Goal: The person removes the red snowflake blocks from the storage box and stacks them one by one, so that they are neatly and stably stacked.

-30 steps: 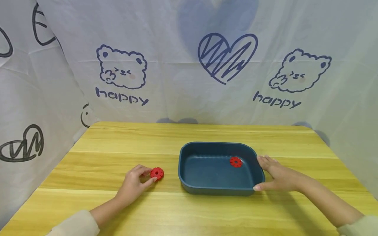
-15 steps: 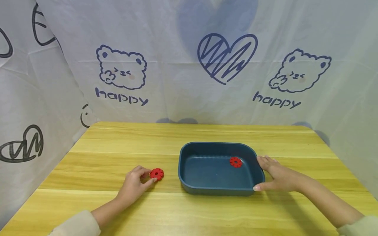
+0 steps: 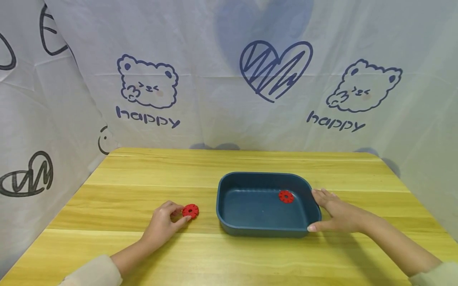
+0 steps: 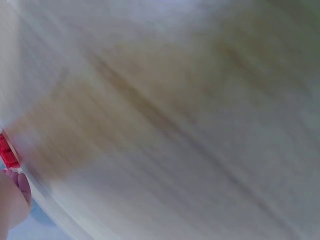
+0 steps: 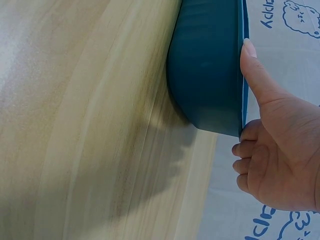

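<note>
My left hand (image 3: pixel 165 220) pinches a red notched plastic disc (image 3: pixel 191 211) by its near side, just above or on the wooden table. In the left wrist view, only the edge of the red disc (image 4: pixel 8 151) shows beside the fingertips, and it looks thick and ridged. My right hand (image 3: pixel 338 214) holds the right end of a dark blue plastic bin (image 3: pixel 262 232), thumb at the front corner and fingers at the outer side of the rim. The right wrist view shows that thumb (image 5: pixel 260 77) along the rim. A second red notched disc (image 3: pixel 286 196) lies flat inside the bin, towards its back right.
The wooden table (image 3: pixel 143 171) carries the bin right of centre. White cloth (image 3: pixel 207 99) with drawn bears and hearts hangs behind the table and along its sides. A gap of bare wood separates the left hand's disc from the bin.
</note>
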Demonstrator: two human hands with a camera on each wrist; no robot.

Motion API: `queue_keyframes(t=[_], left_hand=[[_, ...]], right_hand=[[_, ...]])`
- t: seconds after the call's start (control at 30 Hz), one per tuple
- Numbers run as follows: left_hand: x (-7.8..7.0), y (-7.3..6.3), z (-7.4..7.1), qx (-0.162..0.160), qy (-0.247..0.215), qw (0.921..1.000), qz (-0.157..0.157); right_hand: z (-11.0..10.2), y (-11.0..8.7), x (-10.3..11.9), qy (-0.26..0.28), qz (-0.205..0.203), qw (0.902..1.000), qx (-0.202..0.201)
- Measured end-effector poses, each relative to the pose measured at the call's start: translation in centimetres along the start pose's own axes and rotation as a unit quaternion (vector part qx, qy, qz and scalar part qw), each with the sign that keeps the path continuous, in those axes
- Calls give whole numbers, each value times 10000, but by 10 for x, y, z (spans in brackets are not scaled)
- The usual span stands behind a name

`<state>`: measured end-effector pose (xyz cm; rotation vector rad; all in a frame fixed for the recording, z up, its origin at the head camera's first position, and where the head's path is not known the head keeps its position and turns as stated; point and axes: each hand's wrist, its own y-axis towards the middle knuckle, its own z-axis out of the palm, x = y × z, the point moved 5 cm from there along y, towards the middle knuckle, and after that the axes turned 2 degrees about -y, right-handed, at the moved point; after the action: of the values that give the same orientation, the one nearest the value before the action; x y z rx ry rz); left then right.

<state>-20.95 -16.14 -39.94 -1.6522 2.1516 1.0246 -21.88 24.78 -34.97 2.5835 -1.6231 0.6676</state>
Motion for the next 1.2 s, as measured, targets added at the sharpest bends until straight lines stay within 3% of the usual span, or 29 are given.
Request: queue_keyframes(t=[0.33,0.7,1.2], left_hand=[[-2,5,-4,-253,-297,9992,57],[-27,30,-17,-1041,-868,9883,701],[-65,53,-1,-1060,-2100,9699,622]], right_hand=[[-1,-2,0,-62,-32,10000,-64],[-2,-2,0,-29,-70,9999,-71],[-2,-2,2,37,-81,10000,-45]])
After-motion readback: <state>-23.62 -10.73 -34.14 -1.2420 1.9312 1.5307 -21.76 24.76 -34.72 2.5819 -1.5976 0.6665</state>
